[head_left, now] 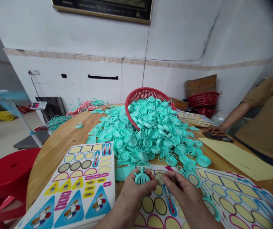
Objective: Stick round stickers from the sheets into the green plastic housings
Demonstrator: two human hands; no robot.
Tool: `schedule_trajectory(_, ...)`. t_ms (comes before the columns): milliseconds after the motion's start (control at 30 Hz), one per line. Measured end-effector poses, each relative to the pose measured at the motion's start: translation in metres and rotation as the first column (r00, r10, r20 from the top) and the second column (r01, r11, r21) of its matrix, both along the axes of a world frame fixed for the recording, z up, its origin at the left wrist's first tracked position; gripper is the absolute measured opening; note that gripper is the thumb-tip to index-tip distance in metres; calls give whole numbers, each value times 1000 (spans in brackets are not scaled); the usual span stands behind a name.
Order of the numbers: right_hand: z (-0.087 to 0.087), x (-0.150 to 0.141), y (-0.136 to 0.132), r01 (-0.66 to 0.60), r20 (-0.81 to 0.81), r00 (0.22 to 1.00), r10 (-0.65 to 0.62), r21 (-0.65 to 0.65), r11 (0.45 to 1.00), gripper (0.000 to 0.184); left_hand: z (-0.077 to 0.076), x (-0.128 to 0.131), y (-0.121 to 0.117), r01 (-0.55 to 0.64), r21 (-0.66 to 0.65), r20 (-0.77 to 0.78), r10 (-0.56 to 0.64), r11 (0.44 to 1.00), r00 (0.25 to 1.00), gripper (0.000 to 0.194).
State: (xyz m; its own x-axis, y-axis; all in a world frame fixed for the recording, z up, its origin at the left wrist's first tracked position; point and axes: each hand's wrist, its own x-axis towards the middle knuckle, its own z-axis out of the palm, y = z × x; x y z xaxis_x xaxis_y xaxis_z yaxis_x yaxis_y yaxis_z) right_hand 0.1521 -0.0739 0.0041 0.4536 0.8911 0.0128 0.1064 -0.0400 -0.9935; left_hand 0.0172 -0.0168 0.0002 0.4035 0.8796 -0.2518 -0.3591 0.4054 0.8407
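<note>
My left hand (136, 187) is closed around a teal toy stopwatch (142, 178), its ring at the top and slotted face toward me. My right hand (183, 190) pinches the edge of a round dial sticker (159, 178), just right of the stopwatch. Below both hands lies a sticker sheet (154, 219) with round yellow gaps and a thermometer picture. Beside my right hand sit teal stopwatches with dials in them, one (193, 179) near the knuckles and another (209, 208) by the wrist.
A red basket (129, 112) lies tipped, spilling teal pieces (148, 141) over the wooden table (55, 140). Sticker sheets (84, 178) are stacked left, more sheets (236, 197) right. At right, another person's hand (215, 129) rests by a phone (217, 136). A red stool (10, 168) stands left.
</note>
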Motion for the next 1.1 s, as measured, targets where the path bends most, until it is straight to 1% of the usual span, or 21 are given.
schedule_trajectory(67,4,-2,-1,32,7,999,-32,4,999,28,0,0,-1,22,7,12,-22,1000,1000,39)
schedule_trajectory(167,9,-3,-3,37,26,999,-37,-16,999,25,1,-1,-3,55,23,32,-56,998,998,37)
schedule_trajectory(233,11,-3,-3,44,32,999,-43,-32,999,24,1,-1,-4,61,40,44,-63,997,997,35)
schedule_trajectory(333,13,-3,-3,27,-10,1000,-27,-21,999,25,0,-1,-4,45,39,45,-47,998,998,34)
schedule_trajectory(433,9,-2,-2,3,-31,1000,-3,-1,1000,32,-1,-1,-2,20,29,30,-21,999,999,35)
schedule_trajectory(567,2,1,0,39,48,998,-39,-3,999,45,0,-2,-1,-12,-3,37,13,1000,999,39)
schedule_trajectory(633,1,2,0,38,47,998,-37,-7,999,48,1,-2,-1,-17,-13,48,18,1000,999,40)
schedule_trajectory(767,0,-1,1,-54,-47,997,54,-7,999,44,4,-2,-2,-47,-30,64,49,998,997,41)
schedule_trajectory(800,0,-3,2,-57,-65,996,57,0,998,42,5,-3,-2,-52,-29,67,54,998,996,40)
schedule_trajectory(867,-3,-7,3,-25,-76,997,28,33,999,38,6,-3,-3,-50,-22,78,52,998,996,40)
schedule_trajectory(967,-8,-6,5,13,-45,999,-10,69,998,35,7,-3,-3,-36,-27,87,38,999,996,41)
schedule_trajectory(1100,-9,1,3,-58,31,998,58,3,998,34,4,-3,-1,-25,-12,65,25,1000,998,42)
